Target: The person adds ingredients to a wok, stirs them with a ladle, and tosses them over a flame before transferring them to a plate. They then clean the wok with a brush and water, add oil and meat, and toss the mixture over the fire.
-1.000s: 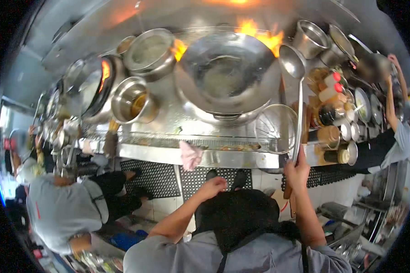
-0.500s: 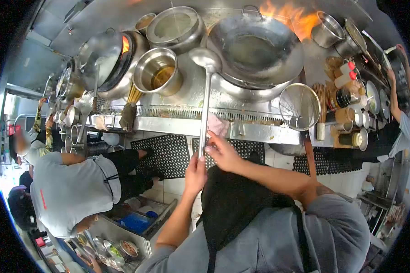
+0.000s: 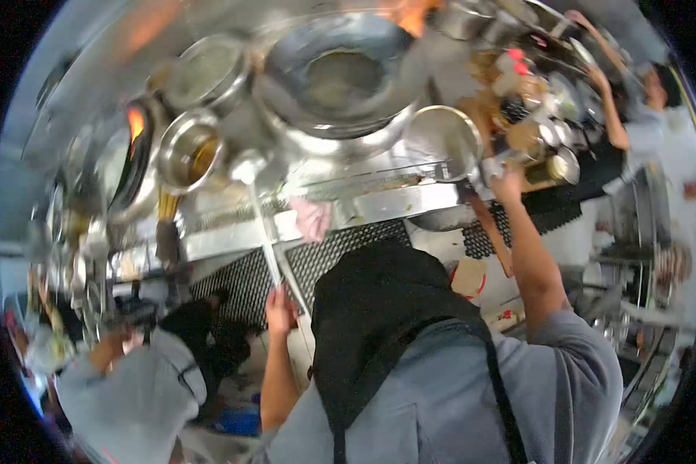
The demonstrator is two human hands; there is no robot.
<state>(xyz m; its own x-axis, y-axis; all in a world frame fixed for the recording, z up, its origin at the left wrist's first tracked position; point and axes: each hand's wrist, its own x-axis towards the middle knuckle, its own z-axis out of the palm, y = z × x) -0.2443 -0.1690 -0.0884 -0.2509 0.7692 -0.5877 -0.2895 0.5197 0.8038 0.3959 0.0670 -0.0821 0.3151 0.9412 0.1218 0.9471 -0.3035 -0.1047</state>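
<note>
My left hand (image 3: 282,311) is closed round the handle end of a long steel ladle (image 3: 263,224). The ladle points away from me, its bowl over the stove's front ledge. My right hand (image 3: 509,185) is stretched out to the right at the counter edge, beside a round wire strainer (image 3: 443,143) and a cluster of jars. Motion blurs its fingers, and I cannot tell whether they hold anything. A pink cloth (image 3: 311,219) hangs over the counter's front edge between my hands.
A large wok (image 3: 336,77) sits on the burner, with flame behind it. To its left stand a steel pot of amber liquid (image 3: 191,151) and a wider pot (image 3: 207,71). Red-capped bottles (image 3: 516,62) crowd the right. A co-worker (image 3: 135,394) bends at left; another person stands far right.
My right hand has left the ladle and swung right to the jars and strainer. My left hand keeps the ladle, now further left in view. The view has turned right.
</note>
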